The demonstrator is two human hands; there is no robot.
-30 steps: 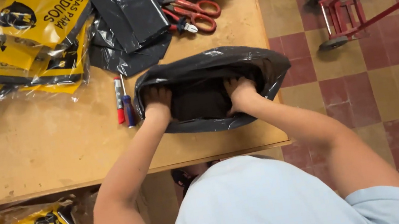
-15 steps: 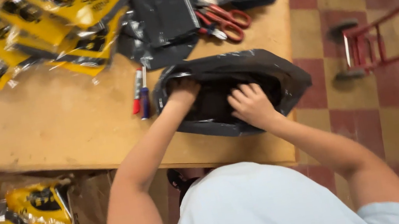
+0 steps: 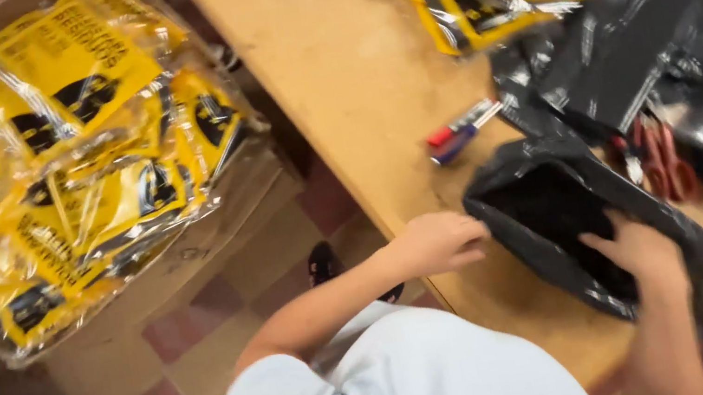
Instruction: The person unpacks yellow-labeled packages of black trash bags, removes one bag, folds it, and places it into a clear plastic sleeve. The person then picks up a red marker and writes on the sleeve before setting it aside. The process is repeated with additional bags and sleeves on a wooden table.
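Black bag [image 3: 565, 239] lies open on the table [image 3: 355, 103] edge. Left hand [image 3: 439, 242] pinches the bag's rim, holding the mouth open. Right hand [image 3: 637, 251] is inside the mouth, fingers curled; can't tell if it holds anything. Bag not sealed. Yellow packets [image 3: 75, 175] are stacked in a box, markers [image 3: 458, 131] and scissors [image 3: 661, 162] nearby.

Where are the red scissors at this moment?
In the head view the red scissors lie on the wooden table at the right, just beyond the open black bag, partly under other black bags.
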